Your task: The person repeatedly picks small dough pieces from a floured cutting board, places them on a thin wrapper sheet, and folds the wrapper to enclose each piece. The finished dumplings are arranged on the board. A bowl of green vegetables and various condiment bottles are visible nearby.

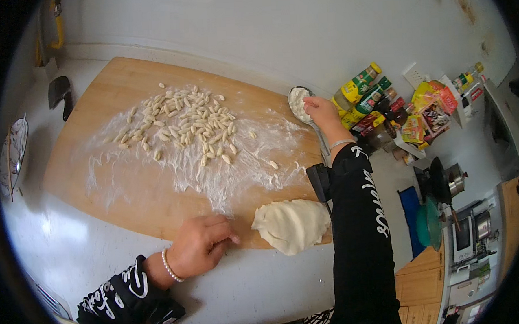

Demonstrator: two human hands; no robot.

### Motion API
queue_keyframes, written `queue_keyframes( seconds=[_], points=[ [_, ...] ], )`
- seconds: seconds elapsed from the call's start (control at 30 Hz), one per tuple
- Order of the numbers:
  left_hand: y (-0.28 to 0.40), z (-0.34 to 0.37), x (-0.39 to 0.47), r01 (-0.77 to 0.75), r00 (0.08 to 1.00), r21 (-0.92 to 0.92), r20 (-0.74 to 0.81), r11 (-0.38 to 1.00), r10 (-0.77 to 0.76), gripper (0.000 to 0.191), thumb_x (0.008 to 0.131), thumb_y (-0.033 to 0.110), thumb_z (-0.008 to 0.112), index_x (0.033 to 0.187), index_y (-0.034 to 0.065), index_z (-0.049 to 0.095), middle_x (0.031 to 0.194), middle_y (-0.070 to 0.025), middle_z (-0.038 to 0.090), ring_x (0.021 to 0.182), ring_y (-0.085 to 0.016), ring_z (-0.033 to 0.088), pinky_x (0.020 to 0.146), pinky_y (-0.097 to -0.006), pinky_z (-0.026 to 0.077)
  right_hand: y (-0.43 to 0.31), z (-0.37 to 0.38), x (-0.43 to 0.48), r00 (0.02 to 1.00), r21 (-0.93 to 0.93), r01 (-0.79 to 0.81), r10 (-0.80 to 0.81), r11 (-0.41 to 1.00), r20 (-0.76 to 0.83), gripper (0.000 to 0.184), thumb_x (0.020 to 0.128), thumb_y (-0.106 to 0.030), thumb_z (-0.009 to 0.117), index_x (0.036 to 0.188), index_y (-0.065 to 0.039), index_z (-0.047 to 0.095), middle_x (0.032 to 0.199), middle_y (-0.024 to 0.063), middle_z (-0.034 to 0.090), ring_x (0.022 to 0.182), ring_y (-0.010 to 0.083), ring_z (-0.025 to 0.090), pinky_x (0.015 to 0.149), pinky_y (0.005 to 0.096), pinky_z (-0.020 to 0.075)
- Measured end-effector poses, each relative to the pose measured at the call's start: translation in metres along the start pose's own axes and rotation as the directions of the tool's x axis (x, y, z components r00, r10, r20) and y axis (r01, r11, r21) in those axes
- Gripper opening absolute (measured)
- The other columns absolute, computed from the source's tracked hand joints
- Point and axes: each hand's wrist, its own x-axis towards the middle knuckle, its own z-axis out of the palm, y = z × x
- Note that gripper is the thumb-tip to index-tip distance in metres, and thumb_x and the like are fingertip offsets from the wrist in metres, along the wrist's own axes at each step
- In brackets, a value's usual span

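Observation:
My right hand (324,112) reaches over a metal ladle (299,103) filled with white flour, at the right back edge of a wooden board (121,77); its fingertips are at the flour, and whether they pinch any is hidden. My left hand (202,245), fingers curled, rests at the board's front edge; nothing shows in it. To its right lies a large lump of dough (292,225), partly overhanging the front edge. Many small shaped dough pieces (188,117) are spread over the floured middle and back of the board.
A black-bladed cleaver (59,92) and a patterned plate (18,151) with a chopstick lie left of the board. Sauce bottles (360,92) and food packets (433,106) stand at the right back by the wall. Farther right are a teal basin (427,223) and pots.

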Motion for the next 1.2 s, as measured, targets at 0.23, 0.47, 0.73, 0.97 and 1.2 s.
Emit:
queue_keyframes(
  seconds=[0.23,0.47,0.73,0.97,1.2],
  points=[
    [-0.001,-0.002,0.002,0.005,1.000,-0.057,0.021,0.998,-0.004,0.027,0.067,-0.007,0.058,0.087,0.0080,0.067,0.084,-0.0088,0.061,0.079,-0.032,0.060,0.067,-0.0406,0.051,0.007,0.034,0.015,0.999,-0.162,-0.032,0.037,0.986,0.028,0.028,0.085,-0.022,0.065,0.110,-0.013,0.072,0.107,0.0120,0.072,0.102,0.0320,0.067,0.089,0.0390,0.0519],
    [0.000,-0.004,0.003,0.026,1.000,-0.075,-0.003,0.997,-0.026,0.033,0.069,-0.008,0.056,0.098,0.0057,0.066,0.094,-0.0130,0.063,0.087,-0.035,0.062,0.074,-0.0405,0.053,0.013,0.044,0.020,0.998,-0.197,-0.061,0.062,0.978,-0.001,0.025,0.080,-0.019,0.071,0.104,-0.012,0.072,0.096,0.0104,0.073,0.089,0.0260,0.069,0.081,0.0351,0.0538],
    [-0.008,-0.001,-0.003,-0.027,0.991,-0.166,-0.131,0.986,0.005,0.029,0.076,-0.011,0.051,0.099,0.0025,0.064,0.094,-0.0129,0.062,0.083,-0.030,0.062,0.075,-0.0349,0.051,-0.032,0.008,-0.006,0.999,0.331,-0.039,0.044,0.943,-0.006,0.017,0.086,-0.013,0.068,0.100,-0.005,0.070,0.088,0.0060,0.068,0.076,0.0149,0.065,0.071,0.0290,0.0535],
    [-0.010,-0.010,-0.004,0.044,0.800,-0.651,-0.432,0.758,-0.417,0.019,0.093,-0.003,0.045,0.099,0.0043,0.062,0.090,0.0010,0.058,0.073,-0.008,0.051,0.068,-0.0216,0.043,-0.162,0.033,-0.127,0.866,0.376,0.089,-0.259,0.922,0.429,0.014,0.086,-0.007,0.066,0.099,-0.004,0.067,0.091,0.0032,0.066,0.078,0.0104,0.063,0.069,0.0264,0.0530],
    [-0.018,-0.031,0.001,0.046,0.719,-0.629,-0.518,0.776,-0.463,0.021,0.090,-0.003,0.043,0.097,0.0037,0.062,0.090,0.0011,0.059,0.069,-0.007,0.050,0.064,-0.0214,0.043,-0.191,0.042,-0.178,0.873,0.142,0.086,-0.143,0.986,0.467,0.012,0.085,-0.004,0.065,0.096,-0.005,0.068,0.086,0.0060,0.066,0.073,0.0142,0.063,0.069,0.0285,0.0525]
  ],
)
